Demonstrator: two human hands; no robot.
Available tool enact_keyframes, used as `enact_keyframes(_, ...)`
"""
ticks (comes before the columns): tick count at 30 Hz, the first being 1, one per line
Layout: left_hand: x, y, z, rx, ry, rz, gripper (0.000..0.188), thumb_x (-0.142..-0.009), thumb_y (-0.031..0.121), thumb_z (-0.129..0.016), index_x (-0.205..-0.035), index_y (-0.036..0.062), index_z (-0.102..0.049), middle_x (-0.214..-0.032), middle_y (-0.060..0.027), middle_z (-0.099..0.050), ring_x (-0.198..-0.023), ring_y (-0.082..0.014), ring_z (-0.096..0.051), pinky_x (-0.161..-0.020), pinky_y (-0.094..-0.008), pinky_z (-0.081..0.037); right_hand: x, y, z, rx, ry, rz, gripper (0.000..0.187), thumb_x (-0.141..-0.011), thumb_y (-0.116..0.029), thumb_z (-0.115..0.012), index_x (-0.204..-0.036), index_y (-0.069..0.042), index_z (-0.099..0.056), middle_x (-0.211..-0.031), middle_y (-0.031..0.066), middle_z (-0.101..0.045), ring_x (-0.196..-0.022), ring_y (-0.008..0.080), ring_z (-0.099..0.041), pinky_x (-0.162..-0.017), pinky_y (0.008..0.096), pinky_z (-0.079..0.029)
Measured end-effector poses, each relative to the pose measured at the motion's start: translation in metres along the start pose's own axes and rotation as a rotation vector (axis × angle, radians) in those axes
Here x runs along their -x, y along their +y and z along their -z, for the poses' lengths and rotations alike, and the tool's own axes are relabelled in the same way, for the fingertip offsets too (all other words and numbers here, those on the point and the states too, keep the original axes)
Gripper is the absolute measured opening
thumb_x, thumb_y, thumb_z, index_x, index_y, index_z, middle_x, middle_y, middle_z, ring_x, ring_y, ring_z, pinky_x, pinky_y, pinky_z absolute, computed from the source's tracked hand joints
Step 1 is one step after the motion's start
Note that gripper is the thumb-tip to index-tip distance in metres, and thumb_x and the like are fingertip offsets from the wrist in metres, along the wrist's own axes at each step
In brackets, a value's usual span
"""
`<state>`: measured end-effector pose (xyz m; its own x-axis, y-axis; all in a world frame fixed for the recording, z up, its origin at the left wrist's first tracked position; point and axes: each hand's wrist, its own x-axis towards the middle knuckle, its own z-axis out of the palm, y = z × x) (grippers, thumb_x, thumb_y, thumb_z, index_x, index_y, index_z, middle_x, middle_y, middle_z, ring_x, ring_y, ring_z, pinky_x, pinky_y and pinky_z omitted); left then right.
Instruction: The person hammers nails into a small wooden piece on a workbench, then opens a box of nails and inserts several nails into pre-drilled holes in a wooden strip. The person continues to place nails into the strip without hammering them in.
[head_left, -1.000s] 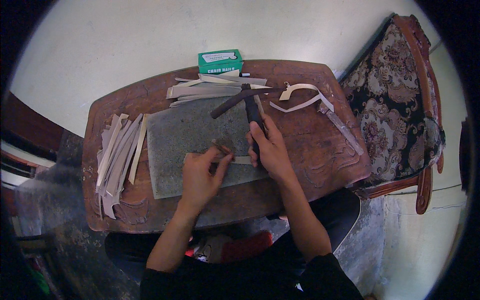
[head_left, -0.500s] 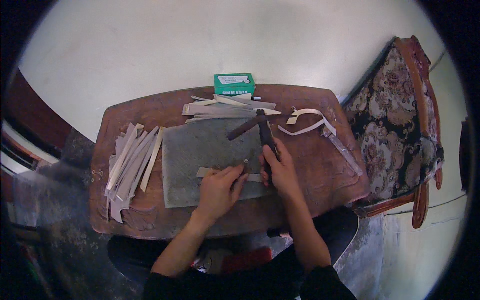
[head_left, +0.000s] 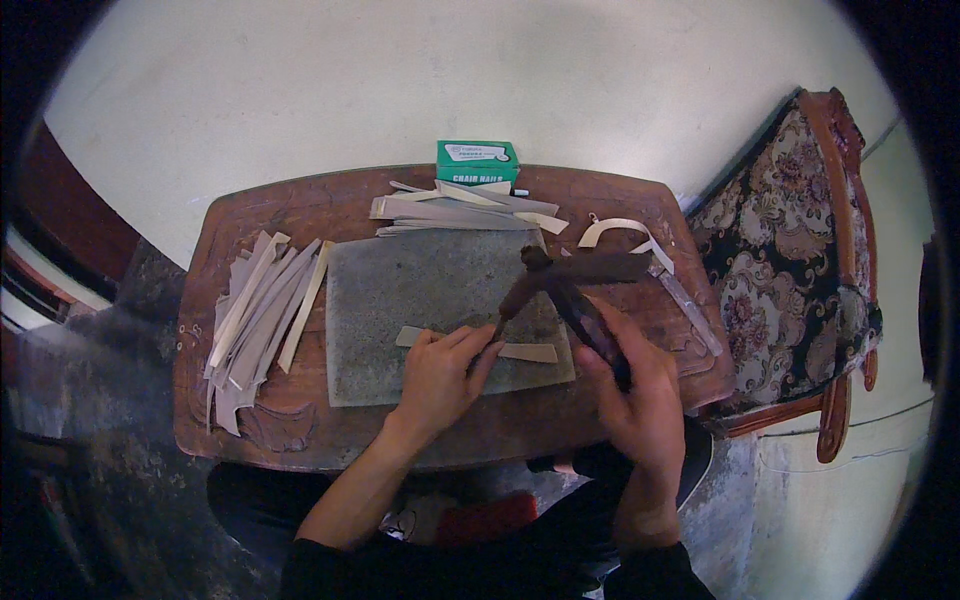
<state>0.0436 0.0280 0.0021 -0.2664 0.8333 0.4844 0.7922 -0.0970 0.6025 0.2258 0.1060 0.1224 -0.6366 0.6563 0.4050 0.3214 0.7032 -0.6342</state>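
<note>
My right hand [head_left: 640,395] is closed around the dark handle of a hammer [head_left: 590,270]. One end of the hammer's head is over my left fingertips, at the top of a short thin metal rod [head_left: 500,328]. My left hand [head_left: 447,372] pinches that rod upright between thumb and fingers. Under the left hand, a pale flat strip [head_left: 528,352] lies across a grey stone slab [head_left: 375,300]; its middle is hidden by the hand, and so is the rod's lower end.
The slab rests on a carved wooden table [head_left: 640,380]. Piles of grey and cream strips lie left [head_left: 260,320] and behind [head_left: 455,210]. A green box [head_left: 477,163] stands at the back. A curled cream strap [head_left: 625,228] lies right, near a patterned chair [head_left: 790,260].
My right hand has moved right and turned the hammer, bringing one end of its head over the rod. My left hand stays nearly in place, still pinching the rod.
</note>
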Motion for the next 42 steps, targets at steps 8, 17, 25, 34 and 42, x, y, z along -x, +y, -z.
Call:
enact_keyframes(8,0.002,-0.004,-0.002,0.017,0.048,-0.031,0.02,-0.084,0.016,-0.072,-0.1,0.004,-0.069,-0.083,-0.0085,-0.069,-0.063,-0.0256,-0.062,-0.061,-0.0358,-0.042,0.001,-0.008,0.006,0.06,0.009,0.009,0.04,-0.09,-0.008,-0.065,-0.128,-0.003,-0.056,-0.108,0.0228,-0.067,-0.098,0.038,-0.067,-0.085,0.0401,-0.052)
enact_keyframes(17,0.0,0.0,0.002,0.002,0.001,0.005,0.019,-0.085,0.017,-0.071,-0.098,0.0037,-0.069,-0.083,-0.0092,-0.068,-0.065,-0.0266,-0.063,-0.063,-0.0367,-0.042,0.004,-0.007,0.002,0.046,0.019,-0.019,0.04,-0.089,-0.008,-0.065,-0.128,-0.002,-0.056,-0.106,0.0231,-0.067,-0.097,0.0371,-0.068,-0.082,0.0409,-0.052)
enact_keyframes(25,-0.001,0.002,0.002,-0.02,-0.028,0.023,0.02,-0.085,0.017,-0.071,-0.098,0.0023,-0.069,-0.083,-0.0102,-0.069,-0.067,-0.0274,-0.064,-0.063,-0.0373,-0.042,0.003,-0.004,0.003,0.048,-0.003,-0.022,0.04,-0.089,-0.008,-0.066,-0.126,0.0,-0.055,-0.106,0.0232,-0.067,-0.097,0.0381,-0.068,-0.083,0.0416,-0.052)
enact_keyframes(34,0.001,0.001,0.0,-0.011,-0.013,0.022,0.019,-0.084,0.017,-0.071,-0.097,0.0025,-0.069,-0.085,-0.0101,-0.07,-0.067,-0.0276,-0.064,-0.062,-0.0374,-0.042,0.002,-0.004,0.002,0.008,0.001,-0.034,0.039,-0.089,-0.009,-0.065,-0.126,-0.003,-0.056,-0.103,0.0223,-0.067,-0.094,0.0377,-0.068,-0.081,0.0416,-0.052)
enact_keyframes(42,-0.001,0.002,0.001,0.019,0.002,0.021,0.019,-0.085,0.018,-0.071,-0.095,0.0028,-0.069,-0.083,-0.0111,-0.069,-0.064,-0.0287,-0.063,-0.062,-0.0374,-0.042,0.001,0.007,-0.007,-0.049,-0.017,-0.098,0.037,-0.093,-0.014,-0.063,-0.127,-0.003,-0.053,-0.09,0.0183,-0.067,-0.081,0.0319,-0.067,-0.074,0.0379,-0.051)
